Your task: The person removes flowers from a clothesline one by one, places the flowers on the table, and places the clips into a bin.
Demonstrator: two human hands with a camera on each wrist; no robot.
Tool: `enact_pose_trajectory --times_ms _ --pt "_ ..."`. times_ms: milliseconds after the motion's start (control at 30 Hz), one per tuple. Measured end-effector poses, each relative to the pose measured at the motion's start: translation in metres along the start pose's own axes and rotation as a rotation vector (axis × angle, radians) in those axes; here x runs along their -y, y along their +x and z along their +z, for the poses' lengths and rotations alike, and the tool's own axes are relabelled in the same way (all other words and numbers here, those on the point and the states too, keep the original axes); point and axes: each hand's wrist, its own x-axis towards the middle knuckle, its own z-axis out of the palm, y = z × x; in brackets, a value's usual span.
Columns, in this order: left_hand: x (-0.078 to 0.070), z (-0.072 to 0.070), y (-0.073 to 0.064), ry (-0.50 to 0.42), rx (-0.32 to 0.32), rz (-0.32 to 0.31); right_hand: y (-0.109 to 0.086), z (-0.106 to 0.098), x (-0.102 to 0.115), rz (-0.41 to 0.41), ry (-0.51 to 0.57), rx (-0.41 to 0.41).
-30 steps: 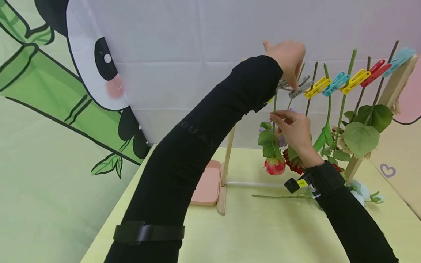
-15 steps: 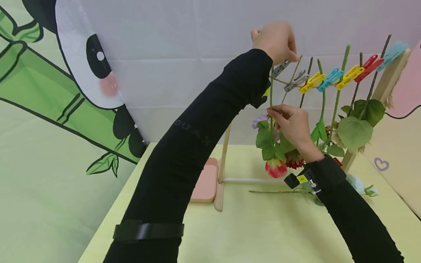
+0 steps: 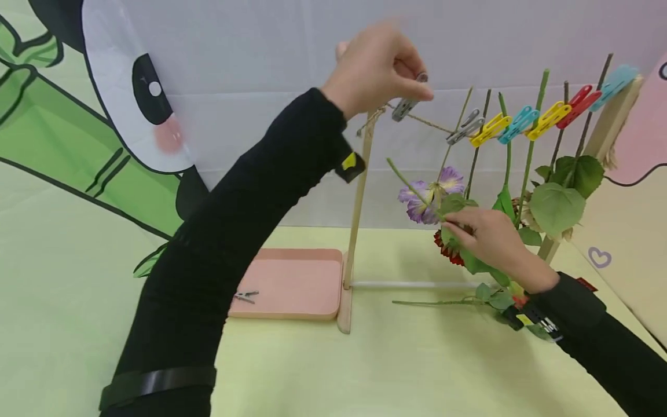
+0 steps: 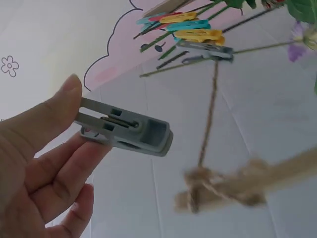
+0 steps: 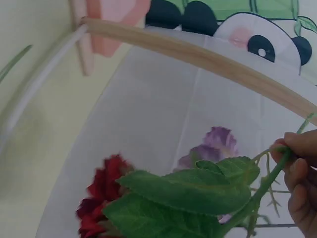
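Note:
My left hand [image 3: 377,69], raised near the left post, pinches a grey clothespin [image 4: 131,126] between thumb and fingers. In the left wrist view the clothespin is apart from the twine [image 4: 210,109], its jaws together with nothing in them. My right hand [image 3: 487,240], lower and to the right, pinches the green stem [image 3: 411,185] of an artificial flower with leaves [image 5: 183,188]. That stem slants, its cut end up and left; a red and yellow bloom [image 3: 518,294] shows partly behind the right wrist. Beside it hang a purple flower [image 3: 419,205] and a dark red flower [image 3: 449,249].
Yellow, blue, red and grey clothespins hold several upside-down stems along the twine towards the right post [image 3: 620,127]. A pink tray [image 3: 292,284] with a small grey clothespin [image 3: 246,296] stands left of the wooden post [image 3: 359,202]. Another stem [image 3: 432,302] lies on the table [image 3: 323,370].
My left hand has moved left with the grey clothespin, away from the flower stem. My right hand has moved down and right, and its flower has gone from hanging upright to slanting.

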Motion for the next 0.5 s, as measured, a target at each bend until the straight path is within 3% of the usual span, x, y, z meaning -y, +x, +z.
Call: enact_pose_trajectory --times_ms 100,267,367,500 --pt "0.023 -0.002 -0.027 0.023 0.039 0.012 -0.025 0.003 -0.011 -0.144 -0.064 0.046" --pt "0.075 0.009 -0.058 0.019 0.218 -0.056 -0.063 0.010 -0.023 -0.249 -0.196 0.133" --pt "0.114 0.027 -0.069 0.038 0.311 -0.128 -0.080 0.016 -0.028 -0.277 -0.278 0.193" --pt "0.173 0.063 -0.084 0.074 0.366 -0.225 -0.097 0.028 -0.037 -0.339 -0.337 0.275"
